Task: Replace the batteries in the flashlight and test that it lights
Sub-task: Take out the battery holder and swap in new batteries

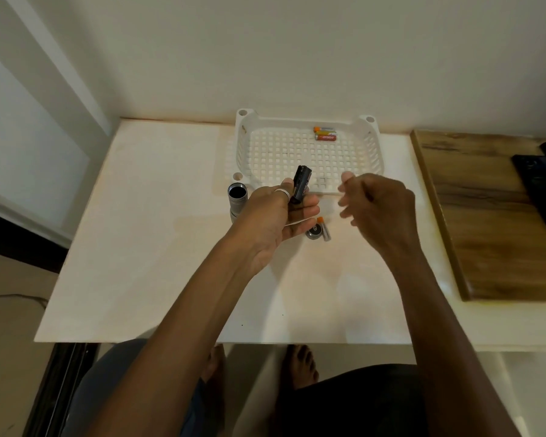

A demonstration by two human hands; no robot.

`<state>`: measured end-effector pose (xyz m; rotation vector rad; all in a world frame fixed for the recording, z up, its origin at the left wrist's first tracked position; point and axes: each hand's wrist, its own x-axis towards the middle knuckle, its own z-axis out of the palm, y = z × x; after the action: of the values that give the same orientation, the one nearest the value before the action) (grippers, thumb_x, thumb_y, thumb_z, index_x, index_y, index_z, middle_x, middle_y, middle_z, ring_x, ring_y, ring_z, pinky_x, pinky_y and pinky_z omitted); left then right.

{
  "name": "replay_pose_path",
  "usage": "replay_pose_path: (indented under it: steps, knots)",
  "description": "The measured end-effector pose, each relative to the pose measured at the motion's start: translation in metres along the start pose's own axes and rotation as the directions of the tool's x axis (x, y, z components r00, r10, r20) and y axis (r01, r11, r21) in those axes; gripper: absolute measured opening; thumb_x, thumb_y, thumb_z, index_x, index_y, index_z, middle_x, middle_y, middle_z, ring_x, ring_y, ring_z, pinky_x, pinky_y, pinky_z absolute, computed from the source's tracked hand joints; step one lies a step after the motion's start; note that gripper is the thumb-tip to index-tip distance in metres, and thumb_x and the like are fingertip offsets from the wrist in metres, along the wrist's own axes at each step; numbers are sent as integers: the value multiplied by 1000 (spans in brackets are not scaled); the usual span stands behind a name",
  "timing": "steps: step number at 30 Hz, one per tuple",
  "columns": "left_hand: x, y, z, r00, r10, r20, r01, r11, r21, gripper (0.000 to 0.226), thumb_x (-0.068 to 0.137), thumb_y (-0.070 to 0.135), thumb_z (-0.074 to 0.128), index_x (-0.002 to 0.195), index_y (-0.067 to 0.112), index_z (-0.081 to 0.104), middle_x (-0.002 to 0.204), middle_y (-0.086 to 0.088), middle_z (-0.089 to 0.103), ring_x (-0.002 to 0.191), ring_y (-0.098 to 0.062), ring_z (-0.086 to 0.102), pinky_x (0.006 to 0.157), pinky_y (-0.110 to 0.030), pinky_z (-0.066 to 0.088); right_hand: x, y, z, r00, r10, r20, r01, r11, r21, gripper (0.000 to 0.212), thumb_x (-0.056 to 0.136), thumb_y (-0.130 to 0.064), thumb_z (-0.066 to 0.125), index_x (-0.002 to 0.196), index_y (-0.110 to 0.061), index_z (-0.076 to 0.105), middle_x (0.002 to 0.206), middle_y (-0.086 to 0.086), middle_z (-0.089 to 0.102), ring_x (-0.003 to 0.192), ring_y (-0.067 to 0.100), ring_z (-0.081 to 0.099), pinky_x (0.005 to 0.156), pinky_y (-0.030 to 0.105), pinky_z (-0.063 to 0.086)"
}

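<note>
Left hand (278, 212): closed around a black battery holder (301, 187), which is held tilted above the desk (158, 247); a ring is worn on the thumb.
Right hand (375, 203): empty, fingers loosely curled, held just beside the holder without touching it.
Flashlight (237, 200): a silver body stood on end on the desk left of the left hand, its open end turned up and its inside seen to be dark and empty.
Cap (314, 232): a round metal piece laid on the desk below the hands, apart from the flashlight.
Loose battery (324, 229): one orange-tipped cell laid touching the cap.
Basket (372, 152): a white perforated basket at the far side of the desk, in which three batteries (325, 134) are kept at the back edge.
Step in hand: the holder is judged to be out of the flashlight and being emptied or refilled; how many cells remain in it cannot be told.
Next move: a cell is to be picked up by the right hand and pressed into a slot of the holder, with its polarity matched.
</note>
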<state>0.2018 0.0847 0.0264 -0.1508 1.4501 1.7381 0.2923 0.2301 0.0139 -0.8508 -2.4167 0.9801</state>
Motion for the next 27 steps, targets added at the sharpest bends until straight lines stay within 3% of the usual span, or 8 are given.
replay_pose_path:
  steps: [2,5,7,11,17,21,27]
  knots:
    - [0,0,0,1000,-7,-2,7,1000,7,37,110,28,40,108,6,71,76,0,78,71,-12,77,60,-25,60,-1,-8,-3,997,0,77,-18,972,236,18,96,-38,70,104,-23,74,98,-10,77,88,4,75,74,34,65]
    - [0,-1,0,1000,-8,25,8,1000,22,37,109,27,42,99,10,73,75,1,77,68,-11,75,61,-25,60,-6,-12,2,962,-79,261,9,966,257,57,80,-29,88,131,-25,61,128,-11,67,117,1,65,80,13,57]
    - [0,-1,-1,999,-17,42,16,1000,11,37,108,27,44,94,12,75,75,1,77,67,-10,74,62,-26,60,-9,-14,7,958,-105,266,34,965,259,65,78,-22,89,136,-21,59,131,-9,66,122,4,62,83,13,57]
    - [2,-2,-1,997,-8,73,8,1000,-4,35,107,24,46,93,13,76,79,0,78,72,-11,75,64,-26,60,-8,-17,8,975,-137,174,78,949,306,59,78,-16,89,131,-18,62,120,-12,68,118,1,64,83,13,57]
    - [5,-3,-2,996,54,71,-55,998,20,25,105,31,54,107,16,74,87,-1,80,84,-13,77,70,-29,61,-10,-19,11,978,-197,70,175,956,236,53,77,-17,89,121,-17,61,109,-9,68,97,-16,64,77,6,53]
    - [6,-4,-2,996,69,61,-70,997,19,24,104,22,56,119,10,71,85,-2,79,81,-13,76,67,-26,60,-10,-19,12,969,-232,80,205,944,257,47,78,-13,88,115,-19,60,106,-12,65,98,-16,62,79,4,51]
    - [10,-8,-1,995,91,41,-91,996,17,19,103,17,58,109,8,73,81,-3,79,77,-15,74,74,-28,61,-9,-18,13,968,-235,84,203,937,284,47,73,-9,90,108,-14,60,106,-1,67,98,4,69,77,7,53]
